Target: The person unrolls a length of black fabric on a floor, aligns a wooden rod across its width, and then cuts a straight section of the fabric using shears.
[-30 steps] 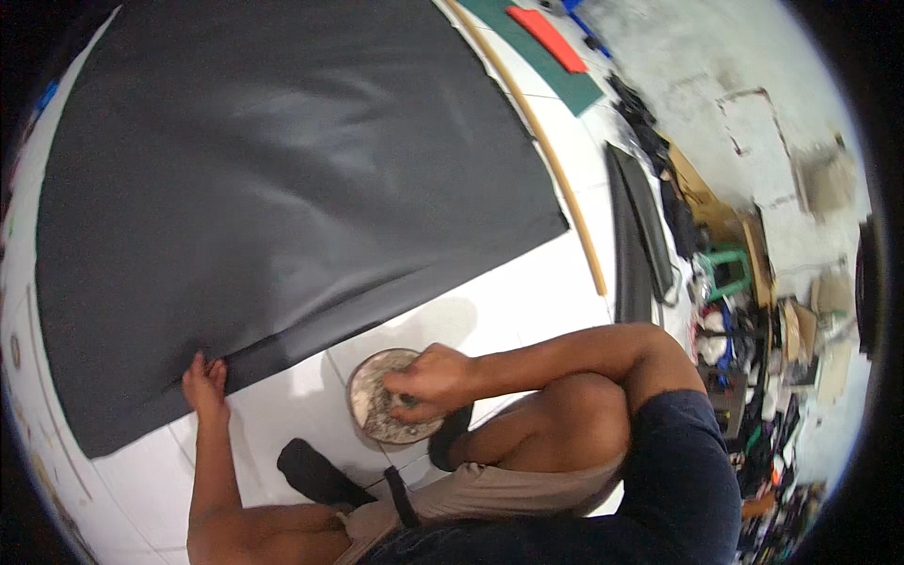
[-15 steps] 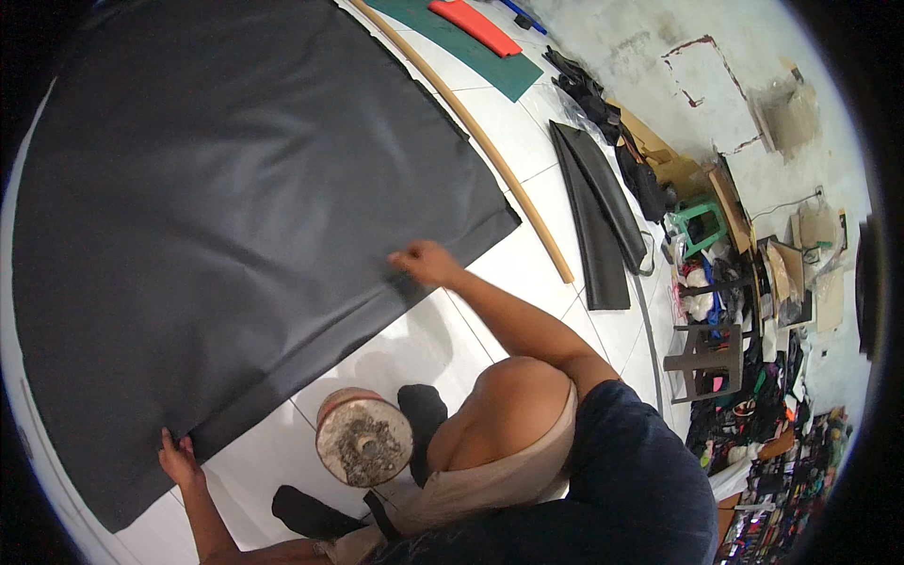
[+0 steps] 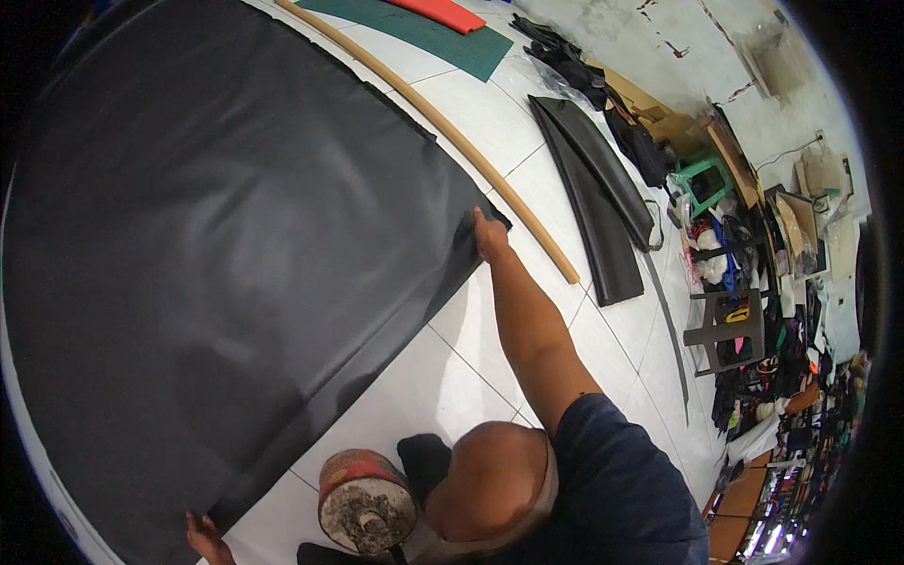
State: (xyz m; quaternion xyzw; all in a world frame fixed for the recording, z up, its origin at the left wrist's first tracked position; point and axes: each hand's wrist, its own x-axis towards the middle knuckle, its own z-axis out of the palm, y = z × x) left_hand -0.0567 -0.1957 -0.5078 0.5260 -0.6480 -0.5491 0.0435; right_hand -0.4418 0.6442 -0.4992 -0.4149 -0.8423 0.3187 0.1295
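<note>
A large black leather-like sheet (image 3: 245, 188) lies spread over the floor, with a crease running along its near edge. My right hand (image 3: 490, 235) holds the sheet by its right corner, thumb on top, arm stretched forward. At the lower left, my left hand (image 3: 205, 539) rests on the near edge of the same sheet. Its visible fingers are apart on the material, while the rest of that hand is partly cut off by the picture's lower rim. Between my arms stands a round, reddish can-like object (image 3: 365, 504) with a dirty grey top.
A long tan tube (image 3: 443, 122) lies along the sheet's right side. Beyond it are a folded black piece (image 3: 593, 207), a dark green sheet (image 3: 414, 38) and a red roll (image 3: 443, 11). Stools, a green one (image 3: 702, 184) and a grey-brown one (image 3: 725, 330), stand by cluttered goods at right.
My right hand has moved right and farther away, from above the sheet's near edge to its right corner. My left hand stays at the near edge, lower in the picture as the view shifts.
</note>
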